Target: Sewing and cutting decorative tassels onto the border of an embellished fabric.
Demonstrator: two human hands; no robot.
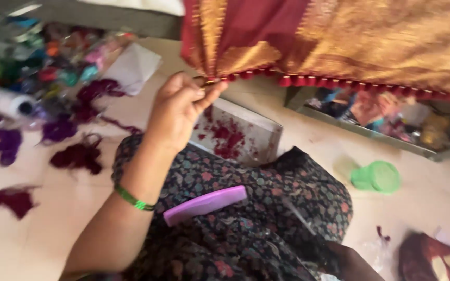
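I see a maroon cloth (266, 23) with a wide gold woven border hanging across the top of my view, its lower edge trimmed with small red tassels (308, 80); one corner of that edge is pinched near the frame's middle.

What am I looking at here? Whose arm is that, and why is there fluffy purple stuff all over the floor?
There is no machine here. A person wears a camera on their head, so you look down as they do. The arm with the green bangle is their left one. That left hand pinches the tasselled edge of a red and gold cloth. The right hand is low in the corner, mostly out of view, so I cannot tell what it does. A purple comb rests on their flowered lap. On the floor lie tufts of purple thread, a green lid and a white spool.
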